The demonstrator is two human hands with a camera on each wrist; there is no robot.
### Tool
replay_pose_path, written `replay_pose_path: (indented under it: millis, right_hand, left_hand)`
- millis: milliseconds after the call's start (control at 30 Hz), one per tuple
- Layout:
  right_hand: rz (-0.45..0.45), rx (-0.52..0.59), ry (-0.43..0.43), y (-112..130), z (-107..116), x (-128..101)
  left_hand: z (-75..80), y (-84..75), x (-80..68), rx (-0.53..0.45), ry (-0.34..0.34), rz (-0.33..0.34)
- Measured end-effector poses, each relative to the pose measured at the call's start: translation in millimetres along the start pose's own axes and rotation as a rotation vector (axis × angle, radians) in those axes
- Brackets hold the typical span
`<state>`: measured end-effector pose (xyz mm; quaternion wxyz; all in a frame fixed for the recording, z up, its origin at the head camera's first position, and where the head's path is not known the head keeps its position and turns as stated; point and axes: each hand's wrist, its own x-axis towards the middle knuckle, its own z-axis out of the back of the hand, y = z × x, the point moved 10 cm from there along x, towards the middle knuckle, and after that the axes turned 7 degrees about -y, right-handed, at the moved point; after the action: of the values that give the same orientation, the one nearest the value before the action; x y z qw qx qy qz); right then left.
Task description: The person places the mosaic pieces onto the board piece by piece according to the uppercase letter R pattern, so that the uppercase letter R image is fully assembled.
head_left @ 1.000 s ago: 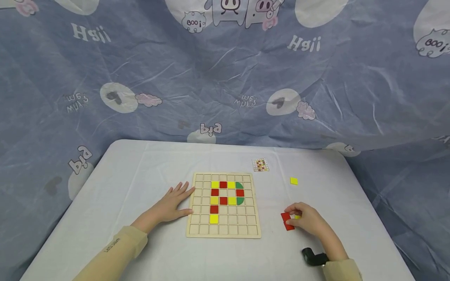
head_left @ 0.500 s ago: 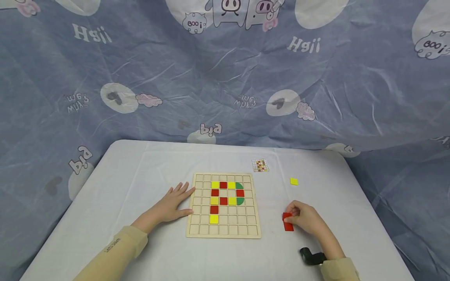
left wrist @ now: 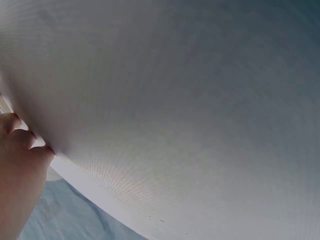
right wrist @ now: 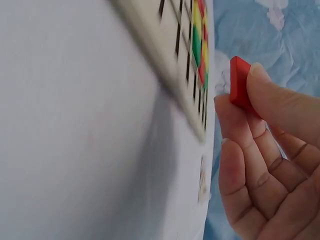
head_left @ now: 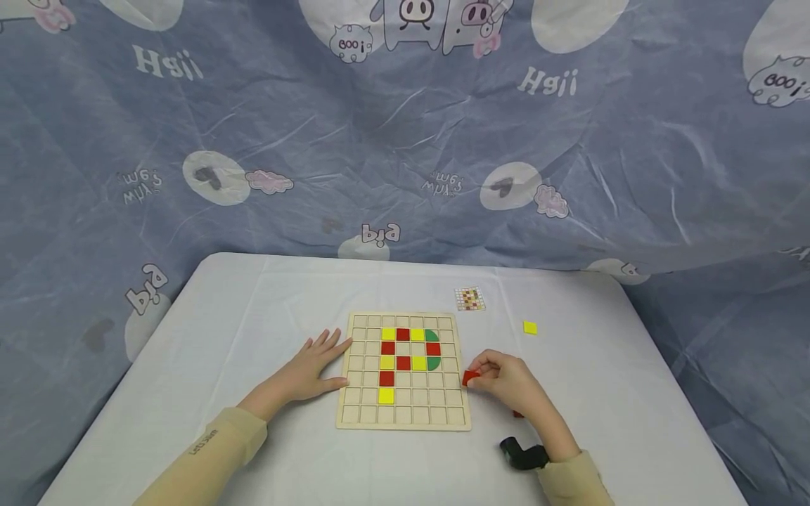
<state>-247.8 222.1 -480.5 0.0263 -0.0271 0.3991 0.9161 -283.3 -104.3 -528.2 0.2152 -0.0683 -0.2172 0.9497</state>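
A wooden grid board lies on the white table, with red, yellow and green tiles set in some of its squares. They form a P-like shape. My left hand rests flat with spread fingers, thumb and fingertips at the board's left edge. Between thumb and fingers my right hand pinches a red square tile, held at the board's right edge in the head view. Part of another red tile peeks out from under the right forearm.
A small printed pattern card lies beyond the board's upper right corner. One yellow tile is farther right on the table. A black device sits at the right wrist. A blue patterned cloth hangs behind the table.
My right hand has picked up a red tile from the tabletop at the right and carried it left to the board's edge. The left hand has stayed in place.
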Motion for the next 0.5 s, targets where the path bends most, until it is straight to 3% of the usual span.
replay_pose_path:
  millis: [267, 500]
  right_hand:
    - [0.106, 0.106, 0.116, 41.7, -53.5, -9.4]
    - [0.184, 0.127, 0.143, 65.2, -91.5, -17.3]
  left_hand:
    - [-0.6, 0.9, -0.2, -0.002, -0.002, 0.001]
    - [-0.6, 1.3, 1.0, -0.008, -0.005, -0.009]
